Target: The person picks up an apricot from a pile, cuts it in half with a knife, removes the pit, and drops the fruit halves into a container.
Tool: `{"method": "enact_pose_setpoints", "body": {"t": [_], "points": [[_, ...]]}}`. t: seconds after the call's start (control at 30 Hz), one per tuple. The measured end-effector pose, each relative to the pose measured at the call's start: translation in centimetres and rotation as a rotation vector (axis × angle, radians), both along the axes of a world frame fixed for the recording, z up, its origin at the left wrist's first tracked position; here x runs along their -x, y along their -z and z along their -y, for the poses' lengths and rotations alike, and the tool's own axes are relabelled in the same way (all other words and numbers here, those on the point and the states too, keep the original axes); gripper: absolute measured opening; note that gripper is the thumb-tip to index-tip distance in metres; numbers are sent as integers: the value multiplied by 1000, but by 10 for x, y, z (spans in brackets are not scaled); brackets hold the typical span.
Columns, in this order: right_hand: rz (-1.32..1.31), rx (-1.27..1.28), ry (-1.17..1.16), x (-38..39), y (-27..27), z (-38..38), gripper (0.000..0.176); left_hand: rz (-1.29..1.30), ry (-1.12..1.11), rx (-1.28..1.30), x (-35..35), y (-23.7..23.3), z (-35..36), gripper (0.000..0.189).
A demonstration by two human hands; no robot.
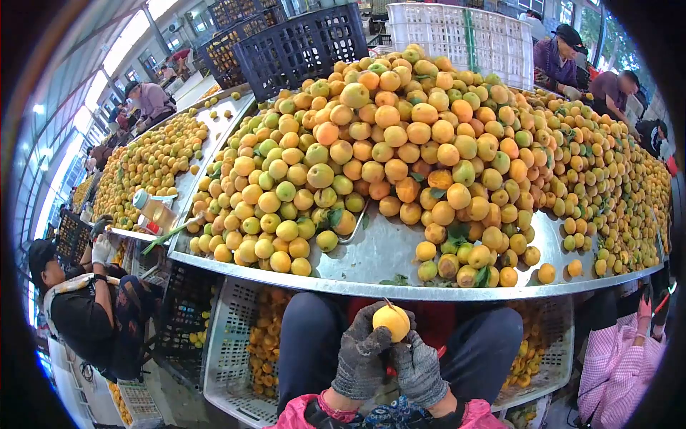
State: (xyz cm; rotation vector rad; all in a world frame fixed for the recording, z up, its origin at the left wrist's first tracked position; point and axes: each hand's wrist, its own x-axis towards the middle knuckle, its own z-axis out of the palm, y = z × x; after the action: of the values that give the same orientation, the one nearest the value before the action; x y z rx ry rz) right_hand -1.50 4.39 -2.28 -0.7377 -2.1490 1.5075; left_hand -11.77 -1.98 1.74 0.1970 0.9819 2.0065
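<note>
In the head view, a yellow-orange apricot (391,323) is held low in front of the table edge, between my knees. My left hand (359,357), in a dark grey knit glove, is closed around its left side. My right hand (420,368), in a lighter grey glove, is at the apricot's lower right with its fingers curled. Red handle parts (441,352) show on both sides of that hand, from a tool mostly hidden in the grip. A thin dark tip sticks up over the apricot.
A large apricot heap (400,143) covers the metal table (357,268) ahead. White crates (232,343) with cut fruit flank my legs. Black crates (300,50) and a white crate (461,43) stand behind the heap. People sit left and right; a bottle (153,211) is at left.
</note>
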Motion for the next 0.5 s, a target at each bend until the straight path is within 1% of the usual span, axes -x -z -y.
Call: {"method": "enact_pose_setpoints", "body": {"t": [0.07,0.13,0.17,0.2,0.23,0.27,0.33,0.37,0.4,0.47,0.5], "points": [[-5,25,0,-3,-2,0,37,9,31,24,3,0,3,55],[-77,143,-71,-8,-11,-8,33,20,59,45,11,3,8,55],[-75,142,-73,-12,-13,-15,33,-153,128,116,19,10,10,55],[-25,118,-177,-17,-13,-24,36,-325,195,190,25,13,15,54],[24,97,-282,-23,-12,-31,39,-361,253,220,33,8,15,58],[27,101,-288,-30,-10,-38,39,-356,248,224,38,6,17,58],[133,-24,-413,-40,-7,-49,37,-460,451,243,49,5,17,54],[135,-19,-413,-40,-7,-51,37,-508,512,221,55,3,16,51],[164,-76,-478,-39,-9,-56,38,-503,512,224,60,1,15,51],[221,-181,-597,-39,-11,-60,39,-849,756,334,70,0,13,52],[224,-174,-597,-38,-11,-60,39,-842,760,337,70,-3,10,52]]}}
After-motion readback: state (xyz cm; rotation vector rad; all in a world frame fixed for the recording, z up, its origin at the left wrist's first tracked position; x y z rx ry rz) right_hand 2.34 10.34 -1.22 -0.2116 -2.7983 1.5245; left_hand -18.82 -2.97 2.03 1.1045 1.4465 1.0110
